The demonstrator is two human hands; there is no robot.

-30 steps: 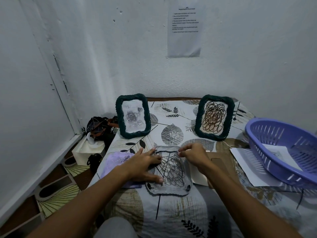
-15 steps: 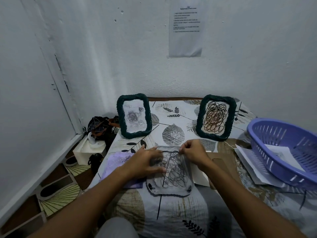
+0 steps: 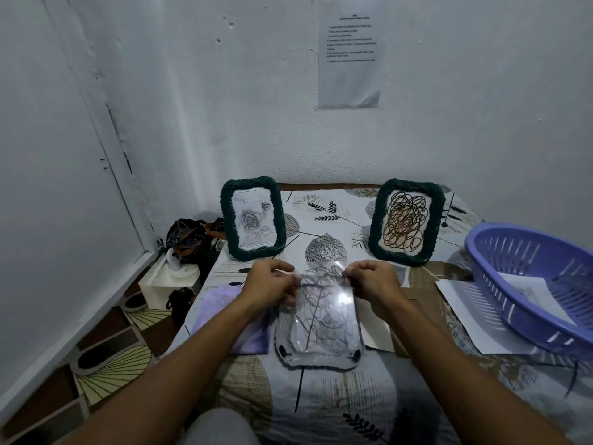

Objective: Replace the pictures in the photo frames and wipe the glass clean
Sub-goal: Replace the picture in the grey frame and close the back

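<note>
Currently head view: left hand (image 3: pixel 271 284) and right hand (image 3: pixel 373 279) each pinch a top corner of the clear glass sheet (image 3: pixel 324 313), far edge lifted over the face-down frame (image 3: pixel 317 354) at 6 o'clock. Green woven frames stand at 11 (image 3: pixel 252 218) and 1 (image 3: pixel 407 221).

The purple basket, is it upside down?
No, the purple basket sits right way up on the table's right side, its open top facing up with a sheet of paper lying inside it.
</note>
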